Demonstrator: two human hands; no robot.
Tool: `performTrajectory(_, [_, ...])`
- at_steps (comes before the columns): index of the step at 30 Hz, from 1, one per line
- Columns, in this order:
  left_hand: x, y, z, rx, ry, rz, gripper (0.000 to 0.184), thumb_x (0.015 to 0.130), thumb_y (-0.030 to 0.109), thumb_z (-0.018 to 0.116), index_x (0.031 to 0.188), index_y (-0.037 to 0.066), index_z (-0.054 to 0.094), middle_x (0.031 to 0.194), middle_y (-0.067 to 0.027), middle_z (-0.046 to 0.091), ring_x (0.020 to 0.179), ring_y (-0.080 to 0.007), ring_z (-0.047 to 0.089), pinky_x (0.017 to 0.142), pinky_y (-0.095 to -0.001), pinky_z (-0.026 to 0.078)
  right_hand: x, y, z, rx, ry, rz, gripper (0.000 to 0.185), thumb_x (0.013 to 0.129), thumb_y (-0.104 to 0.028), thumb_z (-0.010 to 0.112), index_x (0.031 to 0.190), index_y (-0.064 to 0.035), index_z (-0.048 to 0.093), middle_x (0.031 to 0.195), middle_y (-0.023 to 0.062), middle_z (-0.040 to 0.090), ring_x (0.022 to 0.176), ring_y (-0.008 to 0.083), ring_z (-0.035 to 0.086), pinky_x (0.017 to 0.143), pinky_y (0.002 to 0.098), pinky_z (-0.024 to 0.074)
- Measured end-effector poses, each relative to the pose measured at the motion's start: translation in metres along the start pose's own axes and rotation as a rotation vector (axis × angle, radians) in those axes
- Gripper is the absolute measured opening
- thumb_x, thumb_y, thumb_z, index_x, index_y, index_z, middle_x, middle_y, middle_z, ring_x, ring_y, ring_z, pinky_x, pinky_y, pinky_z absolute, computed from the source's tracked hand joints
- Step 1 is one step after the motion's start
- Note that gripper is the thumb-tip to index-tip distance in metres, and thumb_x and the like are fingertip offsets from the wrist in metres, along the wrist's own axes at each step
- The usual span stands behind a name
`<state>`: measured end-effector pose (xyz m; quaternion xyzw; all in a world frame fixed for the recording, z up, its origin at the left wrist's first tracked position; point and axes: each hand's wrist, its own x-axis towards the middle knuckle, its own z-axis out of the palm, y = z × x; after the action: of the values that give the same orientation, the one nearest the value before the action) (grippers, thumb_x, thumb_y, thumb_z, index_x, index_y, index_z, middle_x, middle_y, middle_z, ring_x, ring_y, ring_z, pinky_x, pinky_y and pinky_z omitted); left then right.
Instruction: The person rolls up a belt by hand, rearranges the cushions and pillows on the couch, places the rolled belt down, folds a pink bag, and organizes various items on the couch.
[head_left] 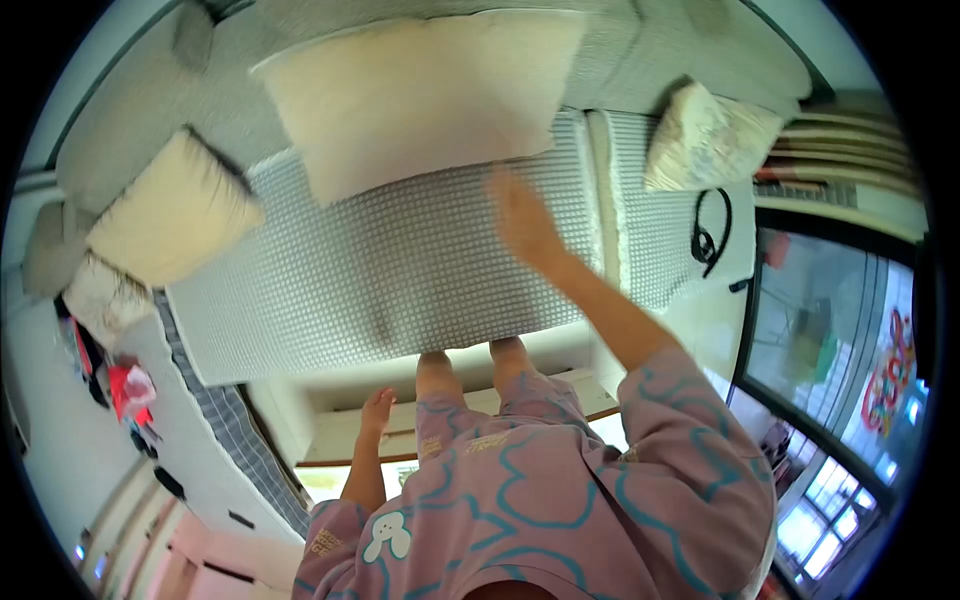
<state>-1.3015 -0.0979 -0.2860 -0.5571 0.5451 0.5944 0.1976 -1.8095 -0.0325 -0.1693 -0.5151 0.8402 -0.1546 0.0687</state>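
My right hand [525, 218] reaches out over the grey textured sofa cover [400, 260], close to the lower edge of a large cream cushion [425, 95]. Motion smears its fingers, so I cannot tell whether they touch the cushion or how they are bent. The cushion leans against the sofa back, its lower edge on the seat. Low beside my legs, my left hand [377, 411] hangs in the air with its fingers loosely apart and nothing in it.
A square cream cushion [178, 212] and a patterned cushion [108, 298] lie at the left. Another patterned cushion [708, 140] sits at the right, near a black looped item [706, 240]. Glass doors [815, 310] stand beyond. My legs are against the sofa front.
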Motion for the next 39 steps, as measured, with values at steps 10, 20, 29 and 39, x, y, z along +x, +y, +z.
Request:
performTrajectory(10, [0.002,0.081,-0.016,-0.039,0.096,-0.083,0.033,0.094,0.029,0.053,0.117,0.005,0.058,0.091,-0.0046,0.067,0.074,-0.0113,0.060,0.058,-0.0224,0.041,-0.359,-0.004,-0.007,0.435,-1.027,0.716,0.041,0.083,-0.017,0.055,0.124,-0.0090,0.056,0.137,0.0168,0.045,0.123,0.0318,0.048,0.096,0.0441,0.0433])
performTrajectory(20, [-0.026,-0.001,0.145,0.380,-0.249,0.159,0.033,0.094,0.027,0.054,0.122,0.011,0.056,0.100,-0.0086,0.066,0.087,-0.0193,0.064,0.066,-0.0290,0.048,-0.432,0.185,-0.093,0.500,-0.500,0.599,0.032,0.088,-0.018,0.050,0.117,-0.0060,0.059,0.112,0.0167,0.063,0.104,0.0321,0.060,0.087,0.0404,0.0472])
performTrajectory(29, [-0.043,0.182,0.282,0.412,-0.208,0.255,0.036,0.094,0.029,0.047,0.113,0.003,0.062,0.094,-0.0064,0.066,0.080,-0.0154,0.062,0.070,-0.0285,0.047,-0.569,0.264,-0.104,0.365,-0.225,1.133,0.030,0.089,-0.019,0.048,0.113,-0.0047,0.060,0.107,0.0178,0.064,0.101,0.0337,0.061,0.088,0.0408,0.0485])
performTrajectory(39, [0.032,0.292,0.476,0.974,-0.221,0.503,0.028,0.083,0.030,0.056,0.076,0.004,0.063,0.073,-0.0162,0.063,0.074,-0.0338,0.063,0.066,-0.0454,0.047,-0.583,0.317,-0.049,0.633,-0.428,1.145,0.032,0.089,-0.021,0.046,0.112,-0.0049,0.061,0.111,0.0190,0.063,0.104,0.0337,0.060,0.091,0.0416,0.0463])
